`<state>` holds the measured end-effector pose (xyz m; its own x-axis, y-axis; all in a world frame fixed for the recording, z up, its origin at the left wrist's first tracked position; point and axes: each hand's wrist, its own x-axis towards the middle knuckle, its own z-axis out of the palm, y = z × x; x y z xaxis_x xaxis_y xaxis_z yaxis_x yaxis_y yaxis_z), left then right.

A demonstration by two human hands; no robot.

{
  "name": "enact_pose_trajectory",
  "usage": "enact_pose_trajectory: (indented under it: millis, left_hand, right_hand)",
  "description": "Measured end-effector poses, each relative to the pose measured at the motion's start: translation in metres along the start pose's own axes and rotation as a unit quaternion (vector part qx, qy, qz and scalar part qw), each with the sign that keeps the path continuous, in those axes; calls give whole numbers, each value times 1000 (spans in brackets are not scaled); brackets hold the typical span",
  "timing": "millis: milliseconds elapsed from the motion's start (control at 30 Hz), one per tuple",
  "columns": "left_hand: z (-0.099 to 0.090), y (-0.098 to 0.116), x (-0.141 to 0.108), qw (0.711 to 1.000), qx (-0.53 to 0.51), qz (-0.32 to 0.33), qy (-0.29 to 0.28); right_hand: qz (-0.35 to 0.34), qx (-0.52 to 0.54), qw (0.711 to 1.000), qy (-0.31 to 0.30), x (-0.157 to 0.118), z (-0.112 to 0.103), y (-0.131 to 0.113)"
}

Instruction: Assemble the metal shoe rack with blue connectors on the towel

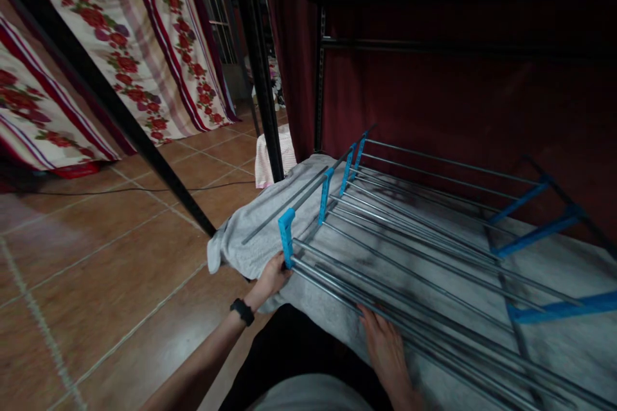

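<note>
A metal drying rack (pixel 385 241) with several thin grey rods and blue plastic brackets lies low across grey cloth. My left hand (pixel 274 275), with a dark band on the wrist, is closed around the rack's near left corner, just below a blue bracket (pixel 286 237). Farther right, my right hand (pixel 385 341) grips the front rods from the near side, back of the hand up and fingertips partly hidden at the metal. Blue arms (pixel 563 308) at the rack's right end look slightly blurred.
Grey cloth (pixel 231 241) covers the low surface under the rack. A black metal post (pixel 263 77) and a slanting bar (pixel 120 115) frame the left side, with a dark shelf overhead. Dark red cloth (pixel 434 96) hangs behind; a flowered curtain (pixel 130 45) hangs over the tiled floor (pixel 120 257).
</note>
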<state>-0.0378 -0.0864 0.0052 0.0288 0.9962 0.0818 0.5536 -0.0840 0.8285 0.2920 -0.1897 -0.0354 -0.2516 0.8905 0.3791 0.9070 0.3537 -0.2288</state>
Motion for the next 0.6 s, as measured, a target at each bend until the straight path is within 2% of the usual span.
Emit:
enact_pose_trajectory:
  millis: [600]
  left_hand:
    - [-2,2,-3,999,6,20,-34]
  right_hand:
    - [9,-7,1000,-24,3,-5,1]
